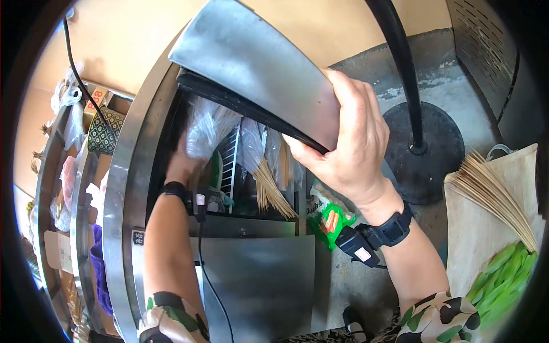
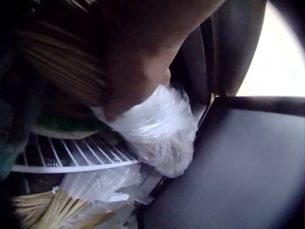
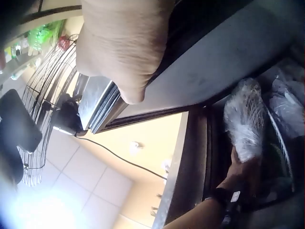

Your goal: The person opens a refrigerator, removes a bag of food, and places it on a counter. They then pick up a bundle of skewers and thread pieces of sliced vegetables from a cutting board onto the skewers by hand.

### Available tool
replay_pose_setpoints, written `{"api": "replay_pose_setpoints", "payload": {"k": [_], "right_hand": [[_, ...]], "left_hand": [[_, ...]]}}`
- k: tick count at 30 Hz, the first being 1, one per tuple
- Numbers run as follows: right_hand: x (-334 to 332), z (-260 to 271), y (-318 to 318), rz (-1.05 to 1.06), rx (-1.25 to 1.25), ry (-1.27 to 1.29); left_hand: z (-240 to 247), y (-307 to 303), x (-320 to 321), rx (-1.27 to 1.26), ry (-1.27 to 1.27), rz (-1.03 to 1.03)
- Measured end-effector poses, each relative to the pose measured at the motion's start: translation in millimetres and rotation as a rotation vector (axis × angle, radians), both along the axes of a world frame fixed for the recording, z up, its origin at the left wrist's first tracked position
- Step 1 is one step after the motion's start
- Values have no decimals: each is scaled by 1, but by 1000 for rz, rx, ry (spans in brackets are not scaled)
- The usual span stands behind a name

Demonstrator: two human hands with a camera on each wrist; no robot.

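Observation:
My right hand grips the edge of the steel fridge door and holds it swung open; the same hand fills the top of the right wrist view. My left hand reaches inside the fridge and holds a clear plastic bag of thin sticks above the wire shelf. In the left wrist view the thumb presses on that bag, with the wire shelf just under it. More bagged bamboo skewers lie on the shelf.
A green snack packet lies on the floor by the fridge. A black fan stand rises at the right. On a board at the right lie loose skewers and green vegetables. Cluttered shelves stand at left.

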State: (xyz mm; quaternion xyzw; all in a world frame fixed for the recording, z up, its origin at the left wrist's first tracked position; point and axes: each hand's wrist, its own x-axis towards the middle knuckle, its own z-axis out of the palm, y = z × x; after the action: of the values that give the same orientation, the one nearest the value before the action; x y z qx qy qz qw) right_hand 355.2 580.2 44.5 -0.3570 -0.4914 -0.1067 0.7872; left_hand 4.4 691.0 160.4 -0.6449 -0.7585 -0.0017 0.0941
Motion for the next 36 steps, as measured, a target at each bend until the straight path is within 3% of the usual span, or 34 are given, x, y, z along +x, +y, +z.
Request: {"api": "replay_pose_setpoints", "payload": {"k": [3,6,7,10,11,14,17,21,24,26,28,29,30,31,32,33,35,36], "right_hand": [[2,-1,3,-21,6,-13],[10,-1,5,-26,6,-37],[14,-1,6,-33,1,-35],[24,-4,12,-51,4,-24],[26,-4,10,-50,-8,-24],[30,0,8,-85,-25,-28],[22,0,7,-93,-23,-27],[10,-2,1,-93,-24,-18],[-9,0,-10,-87,-53,-16],[-32,2,-20,-62,-71,1],[-58,1,-28,-21,-73,16],[-75,4,-39,46,-138,31],[-89,3,-46,110,-159,7],[-104,3,-52,182,-165,-7],[-120,3,-58,257,-173,-23],[-135,1,-62,373,-194,-22],[-165,-6,-66,614,-246,-43],[-190,-12,-64,745,-270,-10]], "left_hand": [[3,14,-41,76,-192,-96],[0,-18,21,-6,-414,63],[-11,-5,11,67,-137,68],[-29,19,-4,83,-276,117],[-31,23,-6,117,-18,187],[-38,-4,22,302,252,53],[-38,-20,26,354,303,-185],[-40,-27,34,251,568,-226],[-49,-35,65,426,574,-315],[-63,-43,91,560,253,-513],[-84,-73,111,449,-612,-501],[-91,-116,127,427,-1013,-397],[-99,-162,144,369,-1393,-170],[-91,-208,154,105,-1548,-238],[-113,-248,137,15,-1645,-57],[-136,-285,112,-123,-1609,-47],[-140,-366,110,-267,-1489,172],[-150,-403,90,-434,-1496,136]]}}
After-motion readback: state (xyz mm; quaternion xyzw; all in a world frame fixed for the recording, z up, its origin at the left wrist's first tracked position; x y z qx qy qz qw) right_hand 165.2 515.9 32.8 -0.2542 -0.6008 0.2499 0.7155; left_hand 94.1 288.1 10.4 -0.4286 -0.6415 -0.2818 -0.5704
